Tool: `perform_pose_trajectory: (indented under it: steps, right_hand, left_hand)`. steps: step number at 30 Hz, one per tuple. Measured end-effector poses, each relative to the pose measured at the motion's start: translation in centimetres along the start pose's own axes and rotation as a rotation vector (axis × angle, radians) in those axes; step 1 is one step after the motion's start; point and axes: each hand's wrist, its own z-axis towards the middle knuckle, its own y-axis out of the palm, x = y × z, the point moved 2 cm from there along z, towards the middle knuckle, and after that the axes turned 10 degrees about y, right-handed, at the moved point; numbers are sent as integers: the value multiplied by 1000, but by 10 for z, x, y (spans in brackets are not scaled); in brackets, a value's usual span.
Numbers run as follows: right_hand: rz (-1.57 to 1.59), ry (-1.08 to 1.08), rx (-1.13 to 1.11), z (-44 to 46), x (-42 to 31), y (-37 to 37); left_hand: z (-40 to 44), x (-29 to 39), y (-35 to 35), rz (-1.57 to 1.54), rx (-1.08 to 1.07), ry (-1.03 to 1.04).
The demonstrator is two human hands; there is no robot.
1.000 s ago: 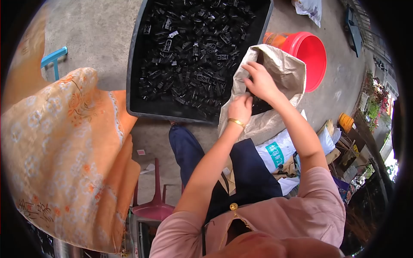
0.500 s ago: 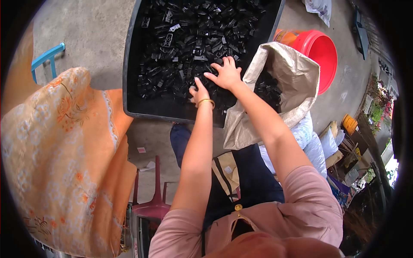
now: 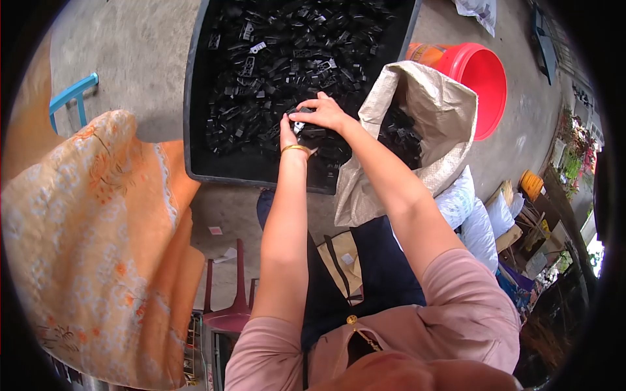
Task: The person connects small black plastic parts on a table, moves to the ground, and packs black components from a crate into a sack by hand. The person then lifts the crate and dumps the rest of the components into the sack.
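A large black tub (image 3: 190,104) holds a heap of small black plastic parts (image 3: 261,78). My left hand (image 3: 289,137), with a gold bangle at its wrist, is cupped over the near part of the heap. My right hand (image 3: 324,114) reaches across so that its fingertips meet those of the left. Between the two hands are some black plastic parts, one with a bright silvery glint; exactly how many is hidden by the fingers. A woven off-white sack (image 3: 450,111) leans open against the tub's right side, with more black parts inside.
Right of the sack lies a red bucket (image 3: 489,91), its mouth facing right. Stuffed white bags (image 3: 479,228) are at the lower right. An orange floral cloth (image 3: 98,260) drapes over something at left, near a maroon chair (image 3: 228,316) and a blue frame (image 3: 75,91).
My hands, spread on the heap before, have come together and closed around black parts. The left has turned inward; the right has shifted left and slightly nearer me.
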Motion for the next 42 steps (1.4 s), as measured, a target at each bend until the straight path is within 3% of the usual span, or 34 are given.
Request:
perform_pose_trajectory:
  steps: [3,8,9,11,13,15,16,17,19,20,21,22,23,25,26,27,28,29,31,33,36,38,39,40,42]
  right_hand:
    - [112,-181,144,-18,-4,1]
    - [190,-470,262,-95,3,-41]
    - [186,-474,283,-117,10,-55]
    - [201,-412,309,-159,31,-81]
    - [260,-261,300,-172,79,-94]
    - [-28,-38,537,-182,105,-98]
    - [-20,23,647,-180,128,-96]
    - [-11,88,757,-181,137,-96]
    - [-59,-121,883,-205,134,-99]
    - [-79,-204,901,-227,117,-102]
    - [-97,-288,922,-242,109,-102]
    - [-206,-388,975,-250,112,-99]
    - [-251,-464,1000,-256,114,-98]
    - [-342,-622,1046,-269,113,-101]
    - [-386,-623,1183,-276,105,-108]
    - [-338,-437,1265,-278,94,-119]
    - [-289,-248,1336,-278,80,-131]
    - [-242,-60,1399,-276,78,-142]
    - [47,86,1254,-257,105,-146]
    - [363,288,899,-244,142,-137]
    - [558,42,977,-242,186,-115]
    - [825,74,843,-257,187,-104]
    - [960,90,772,-266,188,-97]
    - [905,98,744,-274,191,-95]
    - [1301,103,625,-293,196,-87]
  left_hand:
    - [-16,2,3,-47,7,41]
    - [-73,-29,33,-195,-155,190]
    - [-92,-42,44,-191,-136,202]
    - [-111,-77,59,-76,-192,429]
    - [-118,-117,74,205,-163,626]
    - [-93,-155,70,647,-231,529]
    - [-93,-158,77,1024,-103,514]
    - [-105,-147,90,1188,-108,481]
    - [-107,-128,102,1561,-290,577]
    - [-113,-112,105,1561,-413,628]
    - [-133,-91,113,1706,-311,657]
    - [-118,-87,101,1671,-355,860]
    - [-118,-78,93,1617,-238,1190]
    - [-105,-73,74,1467,-143,1395]
    - [-103,-76,70,1493,-12,1418]
    - [-102,-81,65,1514,118,1437]
    - [-90,-88,57,1647,143,1195]
    - [-75,-90,53,1678,44,790]
    - [-60,-97,55,1546,-72,432]
    - [-72,-114,75,1762,80,602]
    - [-74,-130,77,1817,170,693]
    - [-67,-113,72,1590,273,575]
    - [-66,-112,66,1631,350,614]
    - [-65,-112,68,1678,272,599]
    - [-69,-119,67,1637,60,563]
